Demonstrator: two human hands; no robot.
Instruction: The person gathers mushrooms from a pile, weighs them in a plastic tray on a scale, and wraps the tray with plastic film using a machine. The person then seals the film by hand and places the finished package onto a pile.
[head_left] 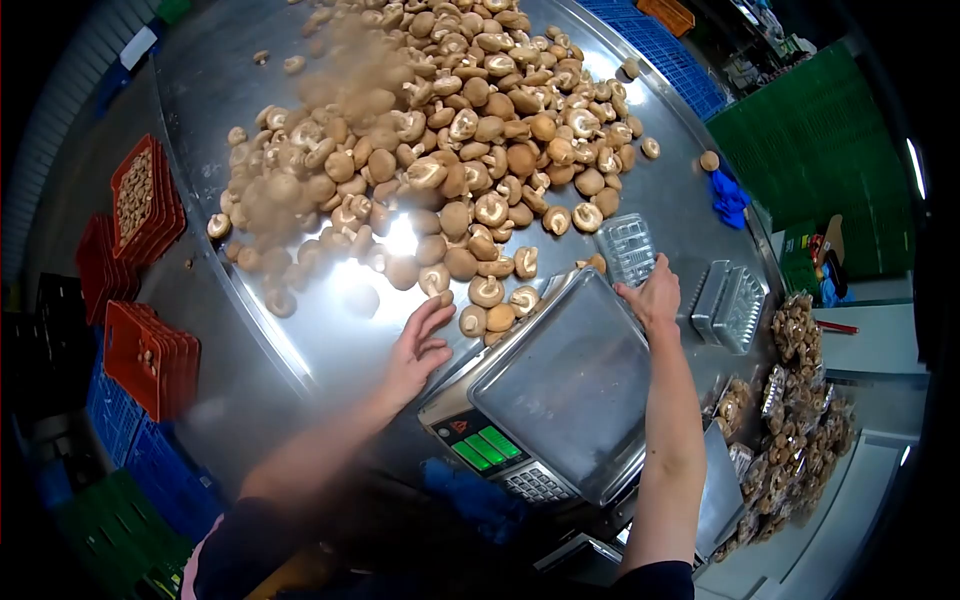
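"Clear plastic to begin with. Held, or merely touched?"

"Held, by appearance: clear, ribbed, rectangular plastic tray (pixel 626 243), pinched at its near edge by the right hand (pixel 655 297), thumb to one side, fingers curled round the corner. Located between the scattered edge of a heap of round, brown-capped, pale-stemmed mushrooms (pixel 490 120) and a square, grey-topped weighing scale (pixel 565 375). Resting on the shiny grey metal table (pixel 690 190) or slightly raised: cannot tell."

"And the left hand (pixel 412 352)?"

"Empty and relaxed. Fingers parted and gently bent, thumb well away from the forefinger. Just beside the nearest mushrooms; contact at the fingertip, cannot tell."

"Pose of the arms?"

"Bare right forearm (pixel 672 440) nearly upright in view, passing over the scale's right side. Bare left forearm (pixel 320 445) slanting inward from the lower left, blurred toward the elbow."

"Materials and surfaces?"

"Smooth, dull sheen on the scale's top, rounded at the corners; green-lit display panel (pixel 486 448) and pale-buttoned keypad (pixel 536 483) along its near side. Bright glare on the table. Caps domed and matt, some upturned with stems showing. To the right, nested clear ribbed plastic trays (pixel 730 305) and a crumpled blue piece of soft material (pixel 729 198)."
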